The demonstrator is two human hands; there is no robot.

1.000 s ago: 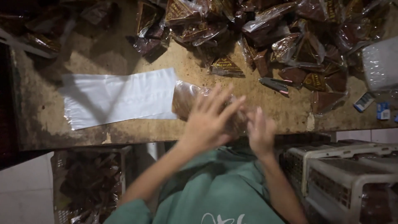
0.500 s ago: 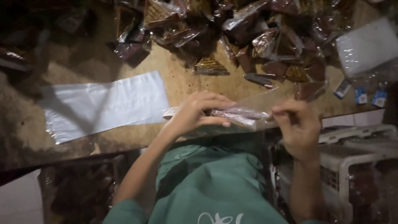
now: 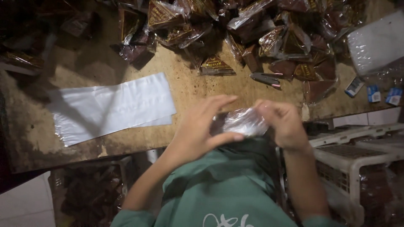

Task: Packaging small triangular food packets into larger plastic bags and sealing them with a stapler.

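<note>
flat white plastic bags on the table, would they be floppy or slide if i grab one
The flat white plastic bags look thin and creased, so one would probably droop limply when lifted. Lying flat in a loose stack on the wooden table, the top one may slide off the rest. They look light for their size.

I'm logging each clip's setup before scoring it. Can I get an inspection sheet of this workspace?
Surface: worn, stained wooden table, dimly lit.
Job's things: a small clear plastic packet with dark contents, held between both hands at the table's near edge.
Clutter: pile of wrapped triangular brown packets along the far side; flat stack of empty clear bags; a stapler-like tool; small blue-and-white boxes.
Grips: left hand and right hand each pinch one end of the packet.
Cables: nothing seen.
Surroundings: white plastic crates at the right, holding dark goods; another crate under the table.
</note>
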